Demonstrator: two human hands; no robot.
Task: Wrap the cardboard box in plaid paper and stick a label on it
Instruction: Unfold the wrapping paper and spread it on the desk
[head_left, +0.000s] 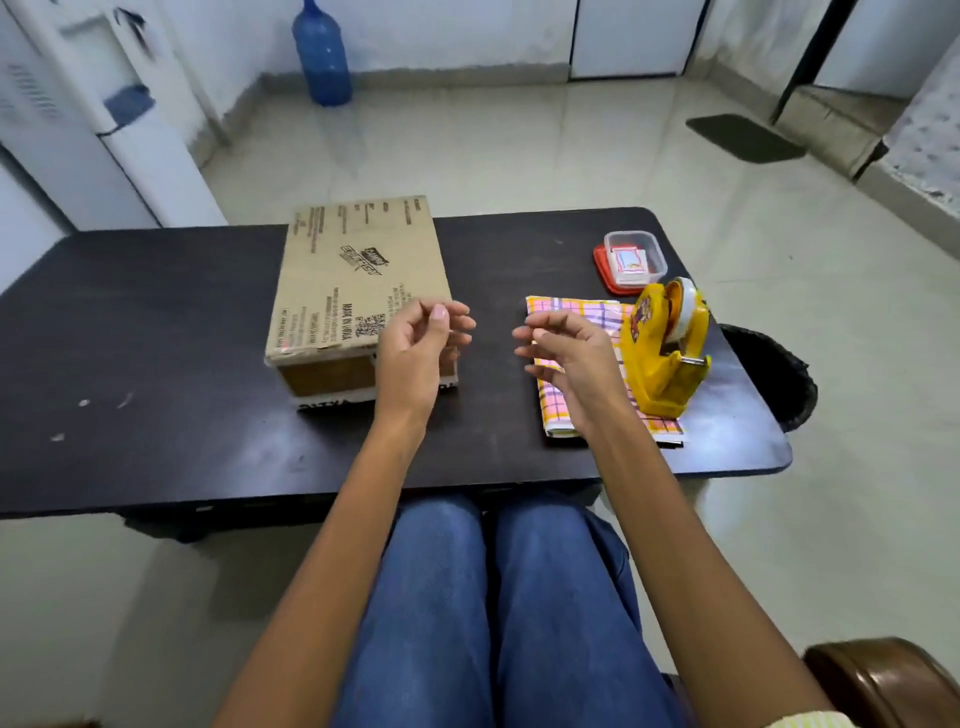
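Observation:
A flat printed cardboard box (353, 280) lies on the dark table (156, 332), left of centre. Folded plaid paper (587, 312) in pink, yellow and white lies to its right. My left hand (421, 348) hovers over the box's near right corner, fingers loosely curled, holding nothing. My right hand (566, 358) hovers above the plaid paper with relaxed curled fingers, also holding nothing. A small clear container (635, 254) on a red lid holds white labels at the back right.
A yellow tape dispenser (665, 353) stands on the paper's right part. A black bin (774, 374) sits beside the table's right edge. A blue water jug (322, 52) stands on the floor far behind. A brown chair arm (878, 680) is at bottom right.

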